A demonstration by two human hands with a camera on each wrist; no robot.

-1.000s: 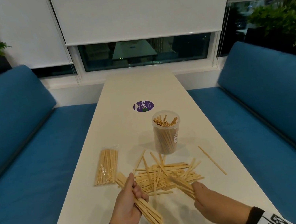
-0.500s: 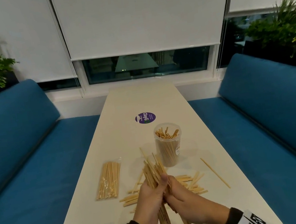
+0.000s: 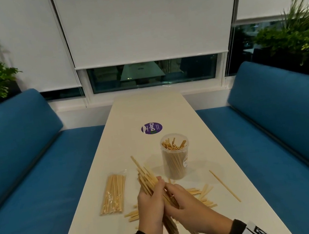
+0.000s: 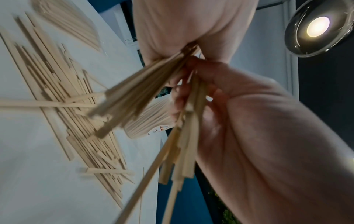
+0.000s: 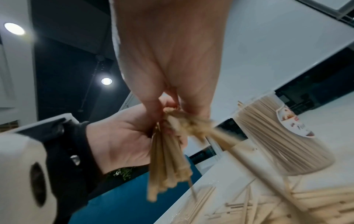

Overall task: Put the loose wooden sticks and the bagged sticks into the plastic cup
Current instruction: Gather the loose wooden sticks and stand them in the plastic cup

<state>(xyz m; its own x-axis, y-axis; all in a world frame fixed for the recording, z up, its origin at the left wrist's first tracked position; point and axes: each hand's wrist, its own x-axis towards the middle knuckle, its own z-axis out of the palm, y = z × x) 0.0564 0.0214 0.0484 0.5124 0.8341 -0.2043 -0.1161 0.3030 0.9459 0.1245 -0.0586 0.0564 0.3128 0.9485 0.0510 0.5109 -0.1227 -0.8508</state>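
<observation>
Both my hands hold one bundle of loose wooden sticks (image 3: pixel 146 175) above the near part of the white table (image 3: pixel 148 109). My left hand (image 3: pixel 151 197) grips it from the left and my right hand (image 3: pixel 180 199) from the right, fingers curled round it. The bundle tips away and to the left. In the left wrist view the sticks (image 4: pixel 134 98) fan out below my palm. The clear plastic cup (image 3: pixel 175 155), full of upright sticks, stands just beyond my hands. The bagged sticks (image 3: pixel 114 195) lie to the left. More loose sticks (image 3: pixel 203 191) lie under and right of my hands.
A single long stick (image 3: pixel 225 186) lies alone at the right of the table. A purple round sticker (image 3: pixel 151 128) is on the table beyond the cup. Blue benches (image 3: pixel 39 184) flank both long sides, with plants in the far corners.
A second ago each hand held its own bunch, apart, low over the pile. They came together and now hold one joined bundle raised off the table.
</observation>
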